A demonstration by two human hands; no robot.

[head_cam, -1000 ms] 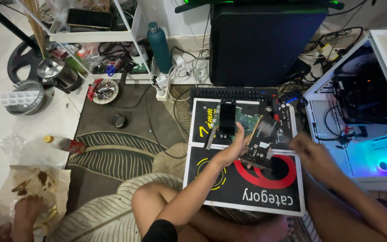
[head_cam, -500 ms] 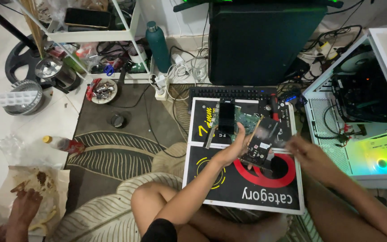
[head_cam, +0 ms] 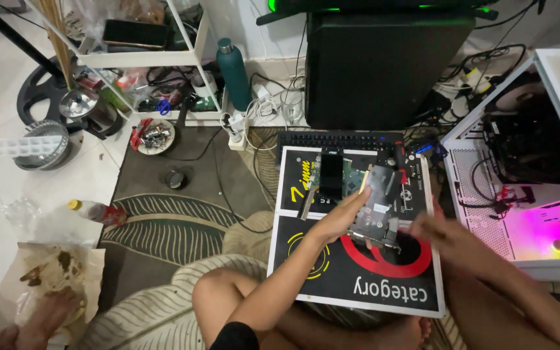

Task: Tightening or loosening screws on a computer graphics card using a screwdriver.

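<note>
The left hand [head_cam: 343, 214] gripped the graphics card [head_cam: 378, 207] by its near edge, tilted above the black printed board [head_cam: 332, 272]. The right hand [head_cam: 437, 232] (blurred, its grasp impossible to judge) had slid closer to the card than half a second earlier.

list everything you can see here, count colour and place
circuit card: 1, grey-green, tilted over board centre
printed board: 1, black, red and yellow, on lap
keyboard: 1, black, above board
computer tower: 1, black, top centre
open computer case: 1, white, pink-lit, right
bottle: 1, teal, by shelf
shelf: 1, white, top left
small bottle: 1, yellow cap, rug's left edge
rug: 1, brown leaf pattern, floor
left hand: holds card's left edge
right hand: blurred, at card's right
</note>
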